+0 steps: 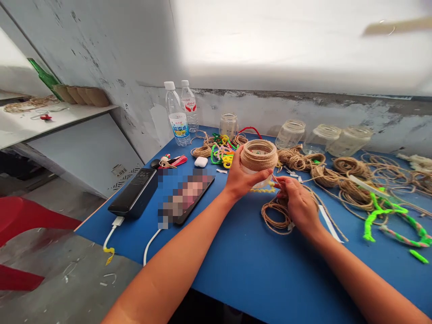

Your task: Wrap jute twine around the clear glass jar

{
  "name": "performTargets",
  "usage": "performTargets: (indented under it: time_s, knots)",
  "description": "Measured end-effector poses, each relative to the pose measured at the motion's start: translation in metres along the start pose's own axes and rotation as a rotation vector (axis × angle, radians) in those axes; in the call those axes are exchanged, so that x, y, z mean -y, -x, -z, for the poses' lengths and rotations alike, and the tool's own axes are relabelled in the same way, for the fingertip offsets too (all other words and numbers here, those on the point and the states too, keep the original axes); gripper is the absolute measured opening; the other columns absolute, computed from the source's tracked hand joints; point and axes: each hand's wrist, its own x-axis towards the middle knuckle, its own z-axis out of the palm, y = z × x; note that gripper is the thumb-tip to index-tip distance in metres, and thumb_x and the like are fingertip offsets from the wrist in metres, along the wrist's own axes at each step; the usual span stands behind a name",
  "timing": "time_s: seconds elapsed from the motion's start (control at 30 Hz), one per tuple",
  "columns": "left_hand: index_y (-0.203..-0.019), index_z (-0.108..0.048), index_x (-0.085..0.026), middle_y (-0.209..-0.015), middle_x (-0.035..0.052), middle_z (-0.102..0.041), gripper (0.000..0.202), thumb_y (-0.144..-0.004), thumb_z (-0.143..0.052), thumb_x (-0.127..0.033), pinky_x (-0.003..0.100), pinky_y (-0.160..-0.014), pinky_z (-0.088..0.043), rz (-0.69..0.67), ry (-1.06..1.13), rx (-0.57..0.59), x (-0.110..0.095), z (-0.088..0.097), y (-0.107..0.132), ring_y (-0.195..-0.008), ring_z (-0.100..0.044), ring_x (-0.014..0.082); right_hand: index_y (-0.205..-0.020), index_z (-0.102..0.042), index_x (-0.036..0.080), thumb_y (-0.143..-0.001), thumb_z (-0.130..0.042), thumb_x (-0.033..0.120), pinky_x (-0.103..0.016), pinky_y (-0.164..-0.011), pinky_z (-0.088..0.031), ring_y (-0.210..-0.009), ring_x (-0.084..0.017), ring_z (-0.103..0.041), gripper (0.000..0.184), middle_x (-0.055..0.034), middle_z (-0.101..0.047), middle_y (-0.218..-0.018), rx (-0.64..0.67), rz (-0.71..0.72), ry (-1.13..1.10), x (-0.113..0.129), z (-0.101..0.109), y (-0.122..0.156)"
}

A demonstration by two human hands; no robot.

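Free front: bare blue table (256, 270).
Centre: twine-wrapped jar (259, 155).
Left: phone (189, 198), power bank (135, 192).
Right: twine coils (351, 189), pipe cleaners (384, 213).
Back: 4 glass jars (290, 133), 2 bottles (178, 117).

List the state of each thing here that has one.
twine-wrapped jar: open-topped, partly wrapped, held by left hand
twine strand: pinched by right hand
water bottles: capped, upright
phone: screen lit, cable plugged
bare jar: upright, lidless
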Motion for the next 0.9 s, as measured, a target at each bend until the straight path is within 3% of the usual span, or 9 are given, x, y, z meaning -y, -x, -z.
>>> performTargets:
  time_s: [0.13, 0.27, 0.33, 0.4, 0.47, 0.53, 0.7, 0.9]
  knots:
    - [-0.134, -0.033, -0.021, -0.135, 0.0104, -0.050, 0.094, -0.058, -0.084, -0.041, 0.040, -0.114, -0.037, -0.120, -0.121, -0.004, 0.002, 0.001, 0.003, -0.126, -0.051, 0.0229, -0.121, -0.059, 0.024, -0.085, -0.055, 0.046, -0.031, -0.074, -0.050, -0.090, -0.018, -0.063, 0.043, -0.0051, -0.068, -0.107, 0.132, 0.002, 0.032, -0.005, -0.001, -0.004]
    - [-0.135, -0.030, -0.023, -0.139, 0.0099, -0.047, 0.094, -0.059, -0.083, -0.040, 0.039, -0.116, -0.035, -0.210, -0.229, -0.008, 0.004, 0.000, 0.006, -0.131, -0.046, 0.0236, -0.136, -0.046, 0.026, -0.078, -0.065, 0.042, -0.029, -0.074, -0.051, -0.091, -0.015, -0.063, 0.062, -0.0057, -0.062, -0.127, 0.261, 0.001, -0.073, -0.005, -0.001, -0.005]
    - [-0.136, -0.030, -0.024, -0.138, 0.0098, -0.047, 0.094, -0.059, -0.083, -0.042, 0.039, -0.116, -0.035, -0.227, -0.232, -0.019, 0.003, -0.001, 0.008, -0.131, -0.046, 0.0236, -0.139, -0.042, 0.026, -0.077, -0.068, 0.046, -0.028, -0.070, -0.052, -0.084, -0.014, -0.063, 0.070, -0.0055, -0.066, -0.120, 0.287, -0.034, -0.119, -0.004, 0.000, -0.005]
    - [-0.135, -0.031, -0.023, -0.137, 0.0096, -0.047, 0.094, -0.059, -0.082, -0.044, 0.038, -0.115, -0.036, -0.227, -0.208, -0.033, 0.000, -0.003, 0.010, -0.130, -0.046, 0.0233, -0.131, -0.051, 0.023, -0.076, -0.067, 0.052, -0.027, -0.066, -0.051, -0.075, -0.014, -0.063, 0.063, -0.0043, -0.071, -0.101, 0.264, -0.064, -0.105, -0.004, 0.001, -0.005]
    - [-0.135, -0.031, -0.023, -0.136, 0.0094, -0.048, 0.093, -0.060, -0.081, -0.047, 0.037, -0.114, -0.037, -0.214, -0.185, -0.065, -0.003, -0.005, 0.010, -0.129, -0.047, 0.0227, -0.109, -0.065, 0.019, -0.079, -0.062, 0.058, -0.026, -0.061, -0.049, -0.067, -0.014, -0.061, 0.049, -0.0038, -0.071, -0.083, 0.222, -0.062, -0.029, -0.003, 0.002, -0.005]
    - [-0.133, -0.032, -0.024, -0.134, 0.0089, -0.049, 0.092, -0.060, -0.081, -0.049, 0.037, -0.112, -0.039, -0.204, -0.184, -0.124, -0.005, -0.006, 0.008, -0.128, -0.048, 0.0221, -0.091, -0.069, 0.017, -0.082, -0.057, 0.061, -0.025, -0.060, -0.048, -0.065, -0.013, -0.060, 0.047, -0.0044, -0.069, -0.077, 0.203, -0.039, 0.022, -0.001, 0.003, -0.005]
    - [-0.132, -0.033, -0.025, -0.134, 0.0075, -0.048, 0.090, -0.060, -0.082, -0.046, 0.036, -0.114, -0.036, -0.225, -0.213, -0.263, -0.003, -0.004, 0.004, -0.128, -0.048, 0.0206, -0.089, -0.069, 0.017, -0.078, -0.060, 0.065, -0.022, -0.057, -0.047, -0.060, -0.011, -0.055, 0.050, -0.0027, -0.067, -0.072, 0.139, -0.068, -0.083, 0.004, 0.001, -0.003]
    - [-0.132, -0.033, -0.025, -0.135, 0.0078, -0.047, 0.089, -0.060, -0.082, -0.044, 0.035, -0.114, -0.036, -0.217, -0.234, -0.301, -0.001, -0.004, 0.004, -0.129, -0.046, 0.0207, -0.087, -0.067, 0.018, -0.068, -0.071, 0.062, -0.021, -0.052, -0.049, -0.056, -0.009, -0.056, 0.048, -0.0015, -0.068, -0.072, 0.042, -0.223, -0.258, 0.008, 0.001, -0.005]
